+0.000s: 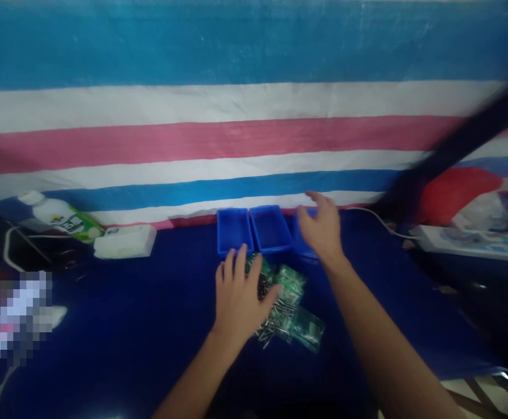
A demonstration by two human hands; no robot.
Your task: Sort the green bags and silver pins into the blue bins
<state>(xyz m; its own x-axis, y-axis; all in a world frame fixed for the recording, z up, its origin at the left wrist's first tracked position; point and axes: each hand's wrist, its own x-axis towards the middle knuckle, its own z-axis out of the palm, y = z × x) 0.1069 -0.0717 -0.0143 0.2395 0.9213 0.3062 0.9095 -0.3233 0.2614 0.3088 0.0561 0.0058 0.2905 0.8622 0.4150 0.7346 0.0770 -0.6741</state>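
Note:
Three blue trays stand in a row at the back of the dark blue table: a left tray (234, 231), a middle tray (272, 228) and a right tray (301, 243). In front of them lies a pile of metal screws or pins (275, 319) with green circuit boards or green packets (306, 329). My left hand (241, 297), fingers spread, is over the left side of this pile and hides part of it. My right hand (322, 227) is over the right tray, its fingers apart, covering much of that tray. Nothing shows in either hand.
A white tissue pack (127, 241) and a white-green bottle (64, 217) lie at the back left. On the right are a white power strip (472, 241) and a red bag (458, 192). A striped sheet (236, 137) hangs behind the table.

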